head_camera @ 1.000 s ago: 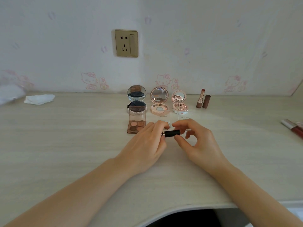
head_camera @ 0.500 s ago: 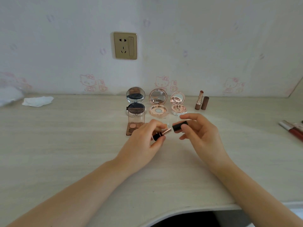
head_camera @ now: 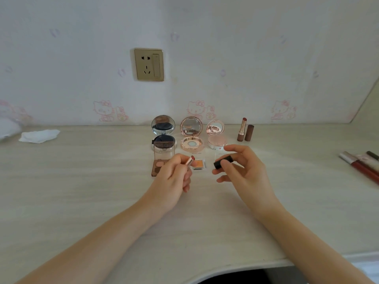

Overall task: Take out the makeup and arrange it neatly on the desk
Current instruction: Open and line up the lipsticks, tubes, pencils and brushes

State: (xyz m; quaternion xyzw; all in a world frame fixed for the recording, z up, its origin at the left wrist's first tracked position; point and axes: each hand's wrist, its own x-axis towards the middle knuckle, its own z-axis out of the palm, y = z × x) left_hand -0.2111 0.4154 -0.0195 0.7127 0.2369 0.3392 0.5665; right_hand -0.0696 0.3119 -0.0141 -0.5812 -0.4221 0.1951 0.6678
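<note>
My left hand [head_camera: 173, 179] grips an uncapped lipstick [head_camera: 190, 160], its rose-gold tube and red tip pointing up and right. My right hand [head_camera: 244, 171] pinches the black lipstick cap [head_camera: 223, 162], held apart from the tube. Behind my hands, three open round compacts stand in a row: a dark cushion compact [head_camera: 163, 131], a rose-gold compact [head_camera: 191, 134] and a pink compact [head_camera: 216, 135]. A brown eyeshadow palette [head_camera: 159, 165] and a small orange single shadow [head_camera: 198, 165] lie in front of them. An open brown lipstick [head_camera: 242, 130] stands beside its cap [head_camera: 249, 133].
Several lip gloss tubes [head_camera: 363, 168] lie at the desk's right edge. A crumpled white tissue [head_camera: 39, 135] sits at the far left. A wall socket [head_camera: 149, 64] is above the compacts. The pale desk [head_camera: 82, 181] has a curved front edge.
The black lipstick was whole between both hands; the cap has come off. My right hand moved right with the cap, and my left hand tilted the tube upward.
</note>
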